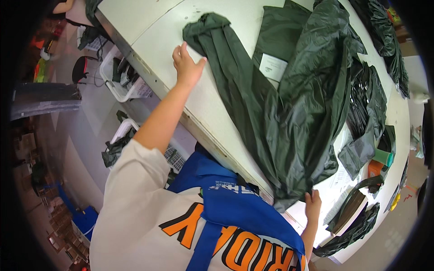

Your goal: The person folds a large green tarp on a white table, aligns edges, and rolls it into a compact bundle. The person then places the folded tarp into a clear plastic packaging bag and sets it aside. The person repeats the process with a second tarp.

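Dark green, shiny thin trousers [289,131] lie spread over the white table, one leg stretching to the far left and a crumpled one to the far right. Beside the cuff of the left-lying leg is my left hand [186,67], open, fingers and thumb apart, holding nothing. My right hand [312,207] pinches the near edge of the trousers by the table's front edge; part of its fingers is hidden by the cloth. Between the two legs, a white printed card [272,67] lies against a folded dark green piece [275,31].
The white table [158,45] ends in a metal-edged side. White plastic baskets [108,74] with dark items stand below, left. On the right are stacked dark plastic packages [361,99], a green roll [383,157], an orange box [374,168] and more dark bundles [352,235].
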Demonstrator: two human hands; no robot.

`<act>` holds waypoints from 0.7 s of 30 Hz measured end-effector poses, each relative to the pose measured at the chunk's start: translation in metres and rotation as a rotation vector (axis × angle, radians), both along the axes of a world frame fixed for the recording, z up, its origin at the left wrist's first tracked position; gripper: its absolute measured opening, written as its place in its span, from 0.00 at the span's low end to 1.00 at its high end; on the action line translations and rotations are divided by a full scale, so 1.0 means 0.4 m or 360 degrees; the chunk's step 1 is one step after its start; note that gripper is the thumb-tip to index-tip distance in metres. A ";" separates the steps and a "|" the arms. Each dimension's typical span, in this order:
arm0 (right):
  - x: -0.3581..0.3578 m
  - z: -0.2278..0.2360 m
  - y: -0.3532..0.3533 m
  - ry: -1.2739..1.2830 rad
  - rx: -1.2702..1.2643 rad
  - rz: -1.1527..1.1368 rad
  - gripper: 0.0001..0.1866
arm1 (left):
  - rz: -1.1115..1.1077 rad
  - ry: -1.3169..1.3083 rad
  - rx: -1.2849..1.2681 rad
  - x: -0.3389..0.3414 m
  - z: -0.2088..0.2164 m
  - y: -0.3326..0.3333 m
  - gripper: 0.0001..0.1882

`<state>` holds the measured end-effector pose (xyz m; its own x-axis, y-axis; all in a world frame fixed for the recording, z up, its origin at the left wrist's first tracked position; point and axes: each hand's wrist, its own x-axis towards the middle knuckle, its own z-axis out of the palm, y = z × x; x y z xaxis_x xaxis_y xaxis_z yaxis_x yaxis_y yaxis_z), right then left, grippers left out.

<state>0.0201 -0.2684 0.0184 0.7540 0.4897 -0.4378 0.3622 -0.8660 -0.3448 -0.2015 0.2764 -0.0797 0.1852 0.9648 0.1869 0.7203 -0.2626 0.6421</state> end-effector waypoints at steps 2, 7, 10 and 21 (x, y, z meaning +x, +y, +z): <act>0.034 -0.009 -0.047 -0.0136 -0.0216 -0.0132 0.12 | 0.0019 0.0229 -0.0124 0.004 -0.001 0.137 0.46; 0.035 0.099 0.031 -0.0349 0.0736 -0.1136 0.14 | -0.0352 0.0059 -0.0428 -0.017 -0.043 0.291 0.40; -0.104 0.084 0.403 -0.0111 0.1336 -0.0957 0.10 | -0.0601 -0.0673 -0.0387 0.011 0.096 0.186 0.27; -0.261 0.074 1.125 0.2318 0.2237 -0.0998 0.15 | -0.1464 -0.1551 -0.0582 -0.082 0.310 0.027 0.17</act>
